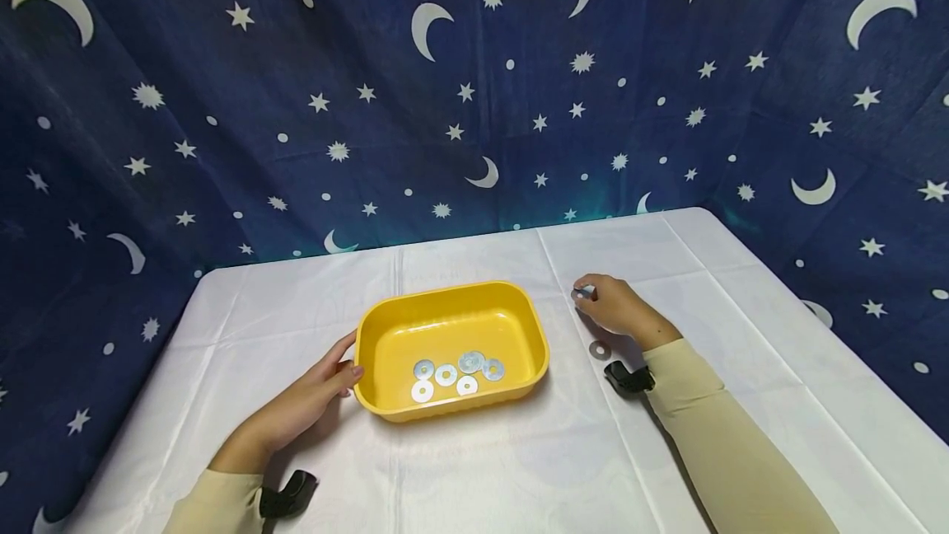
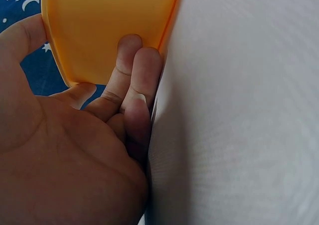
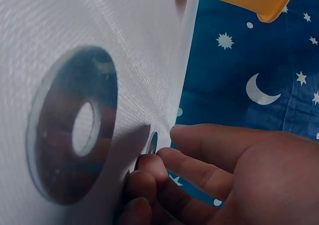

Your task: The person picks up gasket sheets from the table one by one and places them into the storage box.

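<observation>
A yellow plastic tray (image 1: 452, 414) stands on the cloth. Several silver flat washers (image 1: 446, 375) lie inside it, near its front wall. At the tray's left end my left hand (image 1: 315, 394) holds the rim, and in the left wrist view some fingertips (image 2: 147, 68) rest against the outer wall. My right hand (image 1: 619, 307) is to the right of the tray, its thumb and fingertips around a washer (image 1: 579, 295) at the cloth; the fingers partly hide it. Another washer (image 1: 600, 350) lies flat just below that hand and looks large in the right wrist view.
A white cloth (image 1: 489, 476) with fold lines covers the table. Behind and beside the table hangs a dark blue curtain (image 1: 400, 105) with moons and stars. Black devices are worn at the left wrist (image 1: 291, 494) and the right wrist (image 1: 630, 379).
</observation>
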Action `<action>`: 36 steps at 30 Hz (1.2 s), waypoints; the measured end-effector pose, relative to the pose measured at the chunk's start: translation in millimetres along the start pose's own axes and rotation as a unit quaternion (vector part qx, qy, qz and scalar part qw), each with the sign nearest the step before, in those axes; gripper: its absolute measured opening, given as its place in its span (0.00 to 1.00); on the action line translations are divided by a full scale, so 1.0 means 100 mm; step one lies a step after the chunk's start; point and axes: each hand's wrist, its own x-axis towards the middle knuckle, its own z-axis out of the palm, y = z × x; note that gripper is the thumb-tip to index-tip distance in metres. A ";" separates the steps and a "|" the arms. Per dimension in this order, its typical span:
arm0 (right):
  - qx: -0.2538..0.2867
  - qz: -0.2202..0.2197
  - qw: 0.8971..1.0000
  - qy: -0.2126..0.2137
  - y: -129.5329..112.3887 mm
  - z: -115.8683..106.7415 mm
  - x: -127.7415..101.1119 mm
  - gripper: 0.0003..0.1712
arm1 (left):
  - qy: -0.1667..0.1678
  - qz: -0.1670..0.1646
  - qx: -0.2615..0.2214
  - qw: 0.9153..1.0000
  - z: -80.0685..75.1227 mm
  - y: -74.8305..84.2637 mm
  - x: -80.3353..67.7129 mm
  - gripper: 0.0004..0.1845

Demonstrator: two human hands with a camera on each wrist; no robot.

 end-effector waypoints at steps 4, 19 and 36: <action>-0.005 0.012 1.000 -0.004 0.00 0.00 0.00 0.22 | 0.002 0.001 0.002 1.000 0.00 0.00 0.00 0.36; 0.013 0.029 0.999 -0.012 0.03 -0.02 -0.01 0.16 | 0.001 0.006 -0.001 1.000 0.00 -0.01 0.00 0.36; 0.013 0.025 1.000 -0.013 0.04 -0.04 -0.02 0.13 | 0.000 0.012 -0.003 1.000 -0.01 -0.02 0.01 0.35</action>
